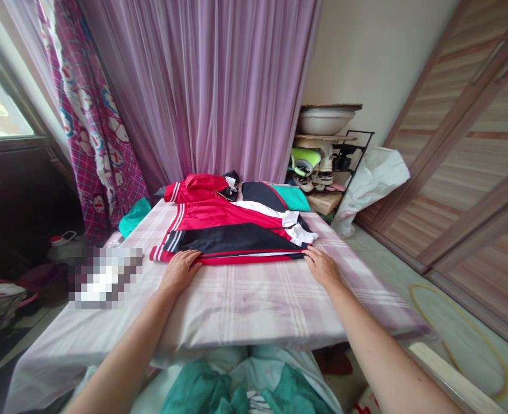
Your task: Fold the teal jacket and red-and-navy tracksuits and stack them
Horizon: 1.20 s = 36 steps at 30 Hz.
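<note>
A red, black and white track jacket [232, 230] lies folded flat on a bed with a pink plaid sheet [245, 305], its collar and a hood-like red fold at the far end. My left hand [179, 271] rests palm down with its fingertips on the jacket's near edge. My right hand [322, 266] lies flat on the sheet, its fingers touching the near right corner of the jacket. Neither hand grips the cloth.
A teal pillow [291, 197] and a teal cloth [134, 217] sit at the far end of the bed. Purple curtains [202, 86] hang behind it. A shoe rack [331, 167] with a white basin [325, 122] stands back right, next to a white plastic bag [372, 184] and wooden wardrobe doors [465, 149].
</note>
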### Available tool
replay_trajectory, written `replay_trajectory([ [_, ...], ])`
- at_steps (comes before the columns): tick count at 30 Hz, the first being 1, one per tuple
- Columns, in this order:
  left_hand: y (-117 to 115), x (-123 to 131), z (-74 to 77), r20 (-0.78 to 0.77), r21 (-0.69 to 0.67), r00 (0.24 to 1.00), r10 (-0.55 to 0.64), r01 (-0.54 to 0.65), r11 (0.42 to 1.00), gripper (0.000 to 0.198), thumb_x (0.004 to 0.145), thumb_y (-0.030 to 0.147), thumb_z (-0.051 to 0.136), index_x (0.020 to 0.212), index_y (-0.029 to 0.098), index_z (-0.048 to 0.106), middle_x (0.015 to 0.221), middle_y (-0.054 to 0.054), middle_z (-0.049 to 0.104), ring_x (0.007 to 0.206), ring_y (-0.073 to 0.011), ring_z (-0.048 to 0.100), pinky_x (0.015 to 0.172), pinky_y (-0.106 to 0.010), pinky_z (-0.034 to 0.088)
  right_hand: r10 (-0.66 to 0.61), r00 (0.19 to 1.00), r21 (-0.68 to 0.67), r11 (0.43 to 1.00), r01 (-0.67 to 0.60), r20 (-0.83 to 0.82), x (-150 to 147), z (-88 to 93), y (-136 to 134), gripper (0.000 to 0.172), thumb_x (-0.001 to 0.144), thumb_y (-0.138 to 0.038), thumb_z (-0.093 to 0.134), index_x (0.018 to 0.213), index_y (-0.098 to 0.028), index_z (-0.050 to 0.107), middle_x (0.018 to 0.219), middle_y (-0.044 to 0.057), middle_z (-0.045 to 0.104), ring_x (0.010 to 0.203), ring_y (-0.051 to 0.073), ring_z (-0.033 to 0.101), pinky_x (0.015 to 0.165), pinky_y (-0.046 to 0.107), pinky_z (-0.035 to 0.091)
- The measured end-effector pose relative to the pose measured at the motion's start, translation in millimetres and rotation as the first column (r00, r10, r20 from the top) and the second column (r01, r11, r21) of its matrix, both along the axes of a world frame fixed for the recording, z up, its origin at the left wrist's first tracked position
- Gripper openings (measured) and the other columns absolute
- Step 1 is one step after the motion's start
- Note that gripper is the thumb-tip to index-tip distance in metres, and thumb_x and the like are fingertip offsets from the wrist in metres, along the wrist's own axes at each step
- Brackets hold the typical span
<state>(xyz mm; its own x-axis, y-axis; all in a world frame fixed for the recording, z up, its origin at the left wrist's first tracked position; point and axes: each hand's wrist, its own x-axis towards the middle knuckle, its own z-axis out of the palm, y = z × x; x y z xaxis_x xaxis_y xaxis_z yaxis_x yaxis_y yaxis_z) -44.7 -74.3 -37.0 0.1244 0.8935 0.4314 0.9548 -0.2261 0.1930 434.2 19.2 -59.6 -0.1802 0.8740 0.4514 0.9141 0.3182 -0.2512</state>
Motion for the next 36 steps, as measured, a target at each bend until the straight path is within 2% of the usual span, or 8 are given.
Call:
replay_trajectory([
  [4, -0.6, -1.8, 3.1, 0.054, 0.068, 0.998, 0.017, -0.020, 0.997, 0.042, 0.095, 0.043, 0.042, 0.116, 0.018, 0.068, 0.122, -0.013, 0.071, 0.115, -0.0267, 0.064, 0.105, -0.044, 0.048, -0.004, 1.000, 0.038, 0.999, 0.004, -0.019, 0.6, -1.4, 2.1, 0.032, 0.090, -0.022, 0.050, 0.106, -0.026, 0.077, 0.124, 0.007, 0.071, 0.110, 0.025, 0.067, 0.096, 0.040, 0.054],
  [7, -2.0, -4.3, 7.1, 0.064, 0.086, 0.996, 0.067, -0.072, 0.994, 0.035, 0.095, 0.037, 0.042, 0.103, 0.020, 0.071, 0.111, -0.011, 0.074, 0.107, -0.0251, 0.067, 0.098, -0.039, 0.051, 0.005, 1.000, 0.037, 0.999, -0.005, -0.022, 1.0, -0.3, 2.3, 0.032, 0.090, -0.022, 0.050, 0.106, -0.026, 0.077, 0.124, 0.006, 0.071, 0.110, 0.023, 0.067, 0.097, 0.039, 0.053],
  [11, -1.1, -8.2, 17.0, -0.009, -0.028, 0.998, 0.067, -0.067, 0.997, 0.034, 0.092, 0.037, 0.045, 0.098, 0.020, 0.074, 0.106, -0.010, 0.075, 0.101, -0.0253, 0.068, 0.095, -0.038, 0.051, -0.002, 1.000, 0.004, 1.000, 0.002, -0.015, 0.3, 2.9, 0.8, 0.032, 0.091, -0.023, 0.049, 0.107, -0.025, 0.077, 0.125, 0.007, 0.070, 0.111, 0.023, 0.066, 0.098, 0.038, 0.052],
  [16, 9.6, -12.6, 43.5, -0.199, -0.217, 0.979, 0.033, -0.077, 0.973, 0.032, 0.092, 0.038, 0.046, 0.106, 0.026, 0.072, 0.113, -0.006, 0.075, 0.106, -0.0261, 0.067, 0.095, -0.038, 0.048, -0.006, 1.000, -0.007, 1.000, 0.006, -0.007, -0.4, 4.6, 0.1, 0.033, 0.091, -0.023, 0.049, 0.109, -0.025, 0.076, 0.125, 0.008, 0.070, 0.111, 0.024, 0.067, 0.097, 0.039, 0.053],
  [20, 25.7, -13.2, 60.4, -0.268, -0.281, 0.960, 0.085, -0.162, 0.946, 0.035, 0.096, 0.032, 0.037, 0.106, 0.025, 0.069, 0.104, -0.006, 0.076, 0.099, -0.0231, 0.069, 0.091, -0.035, 0.047, 0.012, 1.000, 0.025, 1.000, -0.012, -0.007, 1.3, 2.7, 1.2, 0.032, 0.091, -0.023, 0.049, 0.108, -0.026, 0.076, 0.122, 0.006, 0.072, 0.109, 0.023, 0.067, 0.095, 0.039, 0.054],
  [24, 40.1, -12.8, 58.5, -0.246, -0.288, 0.957, 0.156, -0.226, 0.931, 0.038, 0.098, 0.033, 0.031, 0.109, 0.022, 0.065, 0.099, -0.009, 0.074, 0.089, -0.0245, 0.071, 0.081, -0.034, 0.049, 0.018, 1.000, 0.048, 0.999, -0.018, -0.010, 2.1, 0.2, 2.5, 0.032, 0.090, -0.024, 0.050, 0.107, -0.026, 0.076, 0.120, 0.006, 0.073, 0.107, 0.024, 0.068, 0.092, 0.039, 0.054],
  [28, 44.6, -14.2, 48.4, -0.201, -0.291, 0.964, 0.172, -0.226, 0.930, 0.034, 0.097, 0.035, 0.033, 0.109, 0.020, 0.060, 0.097, -0.010, 0.073, 0.092, -0.0267, 0.070, 0.084, -0.036, 0.049, 0.000, 1.000, 0.059, 0.998, 0.001, -0.017, 1.4, -1.0, 2.6, 0.033, 0.091, -0.024, 0.048, 0.107, -0.026, 0.076, 0.120, 0.006, 0.073, 0.107, 0.024, 0.068, 0.093, 0.039, 0.054],
  [36, 34.8, -29.1, 51.8, -0.097, -0.342, 0.993, 0.062, -0.092, 0.935, 0.029, 0.092, 0.036, 0.036, 0.100, 0.024, 0.062, 0.103, -0.004, 0.073, 0.095, -0.0200, 0.069, 0.085, -0.028, 0.050, 0.006, 1.000, 0.043, 0.999, -0.005, -0.015, 0.7, 1.6, 1.3, 0.032, 0.090, -0.023, 0.049, 0.107, -0.026, 0.076, 0.120, 0.007, 0.072, 0.107, 0.024, 0.067, 0.093, 0.039, 0.053],
])
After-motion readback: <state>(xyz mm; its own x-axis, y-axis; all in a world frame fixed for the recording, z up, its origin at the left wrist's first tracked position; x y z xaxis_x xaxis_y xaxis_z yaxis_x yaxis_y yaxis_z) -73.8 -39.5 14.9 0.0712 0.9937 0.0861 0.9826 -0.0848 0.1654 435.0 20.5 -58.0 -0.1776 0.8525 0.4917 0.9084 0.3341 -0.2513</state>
